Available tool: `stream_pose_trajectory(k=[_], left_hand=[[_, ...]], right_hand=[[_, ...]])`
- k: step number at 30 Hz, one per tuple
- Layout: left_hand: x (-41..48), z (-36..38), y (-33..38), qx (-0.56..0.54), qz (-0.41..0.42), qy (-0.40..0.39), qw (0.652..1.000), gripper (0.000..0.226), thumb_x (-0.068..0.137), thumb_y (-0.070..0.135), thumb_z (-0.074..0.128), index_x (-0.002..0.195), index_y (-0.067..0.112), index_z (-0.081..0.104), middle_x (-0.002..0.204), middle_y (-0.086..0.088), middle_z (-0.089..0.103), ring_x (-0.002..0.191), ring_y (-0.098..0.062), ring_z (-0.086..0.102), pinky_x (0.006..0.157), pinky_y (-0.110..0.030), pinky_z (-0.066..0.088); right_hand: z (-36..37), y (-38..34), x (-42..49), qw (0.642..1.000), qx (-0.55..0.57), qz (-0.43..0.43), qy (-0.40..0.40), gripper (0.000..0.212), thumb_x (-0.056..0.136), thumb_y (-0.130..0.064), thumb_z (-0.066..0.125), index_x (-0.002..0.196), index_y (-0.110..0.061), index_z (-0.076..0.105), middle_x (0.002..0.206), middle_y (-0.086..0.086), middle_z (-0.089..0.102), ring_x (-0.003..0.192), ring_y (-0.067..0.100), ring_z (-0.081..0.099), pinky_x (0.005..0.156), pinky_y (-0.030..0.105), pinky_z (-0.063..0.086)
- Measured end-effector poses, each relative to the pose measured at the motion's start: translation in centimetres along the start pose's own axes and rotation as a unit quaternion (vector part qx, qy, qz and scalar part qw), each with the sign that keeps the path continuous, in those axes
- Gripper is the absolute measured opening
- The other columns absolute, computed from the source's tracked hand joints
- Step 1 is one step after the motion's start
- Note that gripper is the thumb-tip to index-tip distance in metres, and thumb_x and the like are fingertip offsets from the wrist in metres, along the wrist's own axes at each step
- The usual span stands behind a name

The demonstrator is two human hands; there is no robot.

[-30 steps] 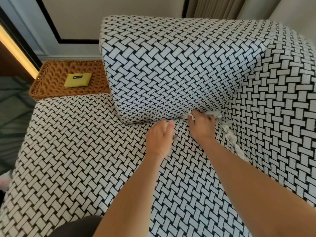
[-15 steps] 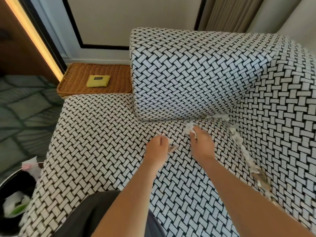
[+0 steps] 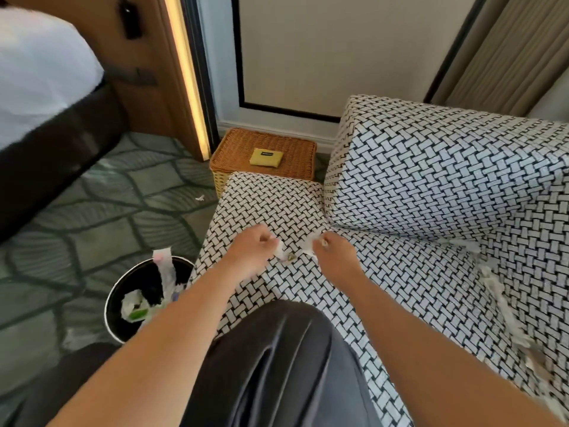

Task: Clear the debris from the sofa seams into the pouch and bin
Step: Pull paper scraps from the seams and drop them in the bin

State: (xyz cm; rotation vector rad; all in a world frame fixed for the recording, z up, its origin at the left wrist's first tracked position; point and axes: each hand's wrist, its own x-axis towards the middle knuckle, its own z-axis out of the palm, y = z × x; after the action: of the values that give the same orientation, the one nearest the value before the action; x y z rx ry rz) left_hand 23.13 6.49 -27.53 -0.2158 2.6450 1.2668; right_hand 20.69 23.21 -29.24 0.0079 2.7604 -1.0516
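round black bin [image 3: 144, 278] on patterned carpet [image 3: 92, 211], left of woven-pattern sofa seat [image 3: 271, 198] | flat yellow fabric pouch [image 3: 266, 157] on brown wicker basket [image 3: 234, 149], behind seat, left of back cushion [image 3: 431, 180] | white paper scraps [image 3: 498, 291] in right seam

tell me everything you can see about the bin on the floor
The bin is round and black with a pale rim, standing upright and open on the green patterned carpet, beside the sofa seat. Inside lie crumpled white paper and a green scrap; a long white strip pokes above the rim. The left forearm hides its right side.
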Motion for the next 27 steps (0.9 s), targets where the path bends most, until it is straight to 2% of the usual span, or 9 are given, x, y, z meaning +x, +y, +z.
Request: stream_pose_trajectory(k=[4, 7, 9, 12, 13, 16, 18, 22, 27], left_hand=[[-1.0, -4.6, -4.5, 0.031, -0.038, 0.045, 0.998, 0.014, 0.095, 0.027, 0.046, 0.095, 0.017, 0.056, 0.07, 0.005, 0.057, 0.053, -0.002, 0.048, 0.043, -0.019, 0.032], [-1.3, -7.2, -8.2, 0.05, -0.076, 0.065, 0.994, 0.021, 0.095, 0.024, 0.045, 0.095, 0.012, 0.062, 0.076, -0.001, 0.065, 0.069, -0.015, 0.061, 0.059, -0.028, 0.046], [-1.4, -8.2, -10.6, 0.04, -0.108, 0.075, 0.991, 0.019, 0.095, 0.022, 0.046, 0.091, 0.011, 0.061, 0.087, -0.005, 0.066, 0.079, -0.02, 0.062, 0.073, -0.033, 0.049], [-1.4, -9.0, -14.2, 0.056, -0.144, 0.107, 0.982, 0.02, 0.095, 0.02, 0.044, 0.079, 0.015, 0.055, 0.087, -0.001, 0.059, 0.066, -0.011, 0.051, 0.057, -0.023, 0.039], [-1.3, -9.1, -15.5, 0.054, -0.158, 0.114, 0.979, 0.022, 0.095, 0.019, 0.044, 0.077, 0.013, 0.055, 0.085, -0.003, 0.061, 0.066, -0.014, 0.053, 0.058, -0.027, 0.041], [-1.3, -8.8, -19.5, 0.042, -0.201, 0.125, 0.971, 0.022, 0.093, 0.016, 0.045, 0.093, 0.004, 0.063, 0.095, -0.015, 0.067, 0.091, -0.03, 0.061, 0.076, -0.035, 0.045], [-1.3, -8.6, -21.9, 0.022, -0.231, 0.144, 0.962, 0.021, 0.092, 0.014, 0.047, 0.1, 0.003, 0.063, 0.104, -0.016, 0.065, 0.1, -0.032, 0.058, 0.076, -0.031, 0.04], [-0.2, -9.0, -25.2, -0.011, -0.289, 0.173, 0.941, 0.021, 0.09, 0.015, 0.05, 0.101, 0.007, 0.066, 0.109, -0.014, 0.065, 0.105, -0.03, 0.056, 0.08, -0.029, 0.04], [0.9, -8.6, -27.5, -0.011, -0.312, 0.151, 0.938, 0.022, 0.088, 0.011, 0.052, 0.107, 0.007, 0.062, 0.113, -0.015, 0.062, 0.105, -0.031, 0.055, 0.079, -0.03, 0.04]], right_hand=[[4.3, -6.8, -0.2, 0.993, 0.054, -0.032, -0.096, 0.024, 0.096, -0.02, 0.043, 0.112, -0.007, 0.056, 0.089, 0.007, 0.059, 0.058, 0.01, 0.05, 0.04, 0.012, 0.038], [7.8, -10.2, -0.4, 0.986, 0.079, -0.045, -0.137, 0.012, 0.095, -0.016, 0.046, 0.089, -0.011, 0.056, 0.087, 0.003, 0.057, 0.072, 0.016, 0.06, 0.054, 0.019, 0.05], [10.3, -11.5, -0.6, 0.984, 0.074, -0.049, -0.156, 0.01, 0.094, -0.016, 0.047, 0.088, -0.013, 0.054, 0.085, 0.001, 0.056, 0.07, 0.014, 0.057, 0.055, 0.02, 0.049], [14.0, -12.7, -0.6, 0.982, 0.025, -0.067, -0.173, 0.015, 0.092, -0.016, 0.047, 0.096, -0.005, 0.058, 0.09, 0.008, 0.059, 0.074, 0.018, 0.057, 0.062, 0.03, 0.05], [15.0, -13.2, -0.6, 0.982, 0.005, -0.074, -0.176, 0.018, 0.092, -0.016, 0.047, 0.096, -0.002, 0.058, 0.091, 0.01, 0.059, 0.077, 0.02, 0.057, 0.066, 0.034, 0.049], [18.2, -14.5, -0.1, 0.98, -0.002, -0.082, -0.181, 0.019, 0.09, -0.015, 0.047, 0.087, 0.001, 0.057, 0.092, 0.015, 0.059, 0.084, 0.028, 0.059, 0.076, 0.041, 0.05], [20.1, -15.3, 0.5, 0.977, -0.01, -0.084, -0.197, 0.013, 0.087, -0.009, 0.051, 0.076, -0.002, 0.053, 0.09, 0.016, 0.058, 0.09, 0.034, 0.06, 0.081, 0.048, 0.048], [23.8, -16.1, 2.2, 0.967, -0.059, -0.078, -0.235, 0.016, 0.086, -0.013, 0.054, 0.094, -0.001, 0.059, 0.096, 0.013, 0.059, 0.09, 0.027, 0.054, 0.067, 0.034, 0.039], [28.4, -14.9, 2.5, 0.97, -0.04, -0.006, -0.24, 0.02, 0.089, -0.014, 0.046, 0.07, -0.009, 0.048, 0.085, 0.012, 0.052, 0.081, 0.027, 0.049, 0.065, 0.03, 0.034]])
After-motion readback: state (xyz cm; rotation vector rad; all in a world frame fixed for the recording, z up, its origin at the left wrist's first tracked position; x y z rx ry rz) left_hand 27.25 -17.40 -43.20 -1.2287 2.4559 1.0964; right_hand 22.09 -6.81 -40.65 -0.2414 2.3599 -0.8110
